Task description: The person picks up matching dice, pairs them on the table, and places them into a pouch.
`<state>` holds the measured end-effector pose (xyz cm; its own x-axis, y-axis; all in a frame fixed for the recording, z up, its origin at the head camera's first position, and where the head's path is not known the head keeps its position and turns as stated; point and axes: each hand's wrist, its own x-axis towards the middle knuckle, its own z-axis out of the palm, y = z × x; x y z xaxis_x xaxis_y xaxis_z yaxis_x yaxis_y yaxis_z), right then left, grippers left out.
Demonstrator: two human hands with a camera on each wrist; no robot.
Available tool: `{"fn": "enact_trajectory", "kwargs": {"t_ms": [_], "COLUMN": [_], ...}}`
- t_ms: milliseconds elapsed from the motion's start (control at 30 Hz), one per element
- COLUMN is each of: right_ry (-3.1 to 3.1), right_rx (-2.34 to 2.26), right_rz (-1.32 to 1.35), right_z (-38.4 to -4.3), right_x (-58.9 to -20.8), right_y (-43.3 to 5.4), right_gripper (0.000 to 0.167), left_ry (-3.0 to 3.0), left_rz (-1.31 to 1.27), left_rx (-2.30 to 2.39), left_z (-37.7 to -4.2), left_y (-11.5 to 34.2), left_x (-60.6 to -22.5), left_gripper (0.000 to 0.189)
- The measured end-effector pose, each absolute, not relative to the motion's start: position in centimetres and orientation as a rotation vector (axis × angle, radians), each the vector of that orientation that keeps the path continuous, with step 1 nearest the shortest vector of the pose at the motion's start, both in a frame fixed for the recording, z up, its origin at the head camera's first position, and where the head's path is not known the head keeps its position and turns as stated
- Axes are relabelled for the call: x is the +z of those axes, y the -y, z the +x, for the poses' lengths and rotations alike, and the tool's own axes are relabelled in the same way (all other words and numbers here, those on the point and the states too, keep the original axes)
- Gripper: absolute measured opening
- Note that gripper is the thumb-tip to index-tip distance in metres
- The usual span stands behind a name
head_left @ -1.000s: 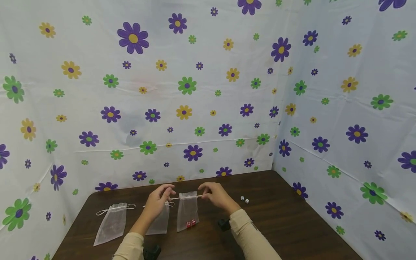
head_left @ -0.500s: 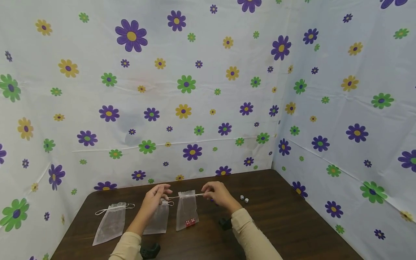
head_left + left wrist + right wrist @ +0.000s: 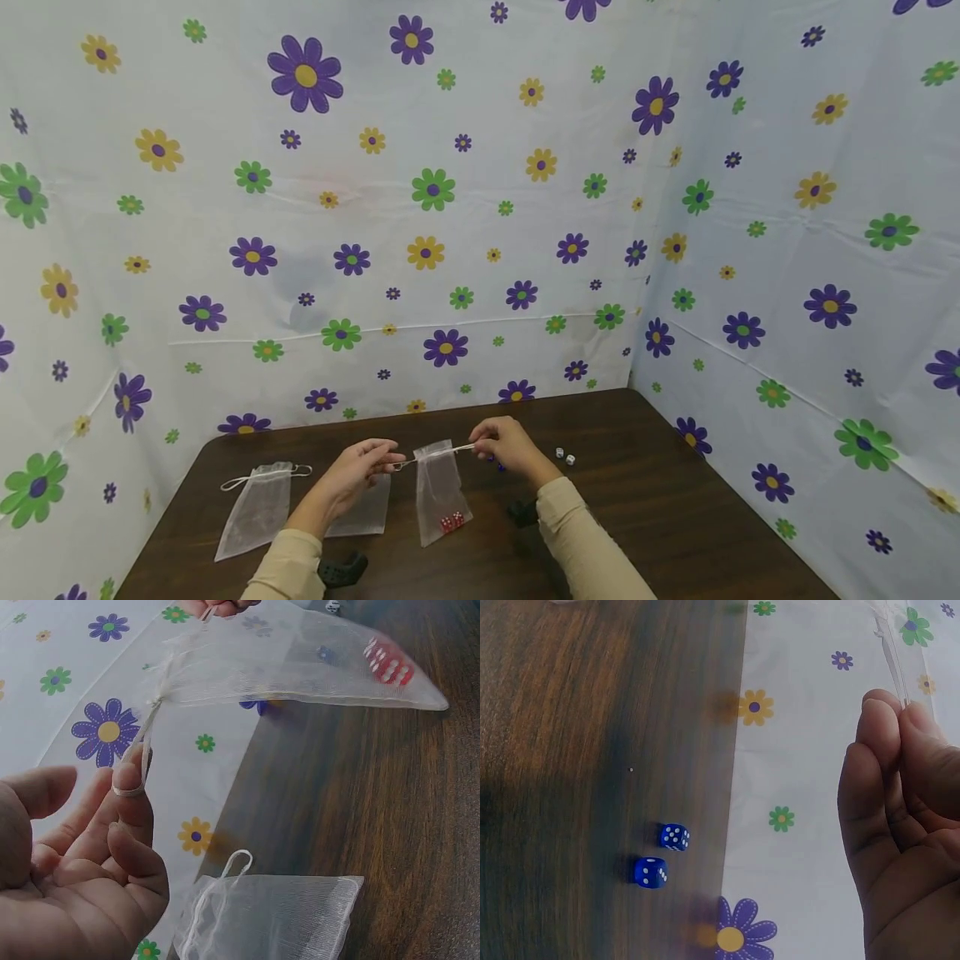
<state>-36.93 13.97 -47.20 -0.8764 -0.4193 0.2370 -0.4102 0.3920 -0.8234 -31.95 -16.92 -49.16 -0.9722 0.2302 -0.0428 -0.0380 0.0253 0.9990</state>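
A sheer white drawstring bag (image 3: 438, 483) hangs between my hands, its lower end tilted right, with red dice (image 3: 452, 522) inside at the bottom. My left hand (image 3: 352, 475) has one end of the drawstring (image 3: 146, 746) looped round a bent finger; the thumb stands apart from it in the left wrist view. Between thumb and fingertips my right hand (image 3: 510, 442) pinches the other end of the cord (image 3: 900, 671). The cord is stretched across the gathered neck of the bag.
Another sheer bag (image 3: 363, 508) lies under my left hand, partly hidden. A third bag (image 3: 255, 512) lies at the table's left. Two blue dice (image 3: 660, 859) sit below my right hand, and two white dice (image 3: 565, 456) farther right on the dark wooden table (image 3: 675, 517).
My left hand has turned and lowered slightly, and the right hand has shifted a little right. The bag has swung, its bottom with the red dice moving right and toward me.
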Motion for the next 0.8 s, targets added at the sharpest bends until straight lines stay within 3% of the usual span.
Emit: {"fn": "enact_trajectory", "kwargs": {"t_ms": [367,800], "right_ry": [-2.563,-2.469], "right_rx": [-1.586,-1.700], "right_rz": [-0.769,-0.559], "right_z": [-37.3,-38.6], "right_x": [-47.7,-48.2], "right_y": [-14.2,-14.0], "right_gripper": [0.008,0.012], "left_ry": [-2.063,-2.006], "left_rz": [0.210,0.170], "left_rx": [2.036,2.147], "left_z": [-32.2,-33.7], "left_y": [17.6,17.3], "left_x": [-48.9,-49.4], "left_gripper": [0.039,0.040]}}
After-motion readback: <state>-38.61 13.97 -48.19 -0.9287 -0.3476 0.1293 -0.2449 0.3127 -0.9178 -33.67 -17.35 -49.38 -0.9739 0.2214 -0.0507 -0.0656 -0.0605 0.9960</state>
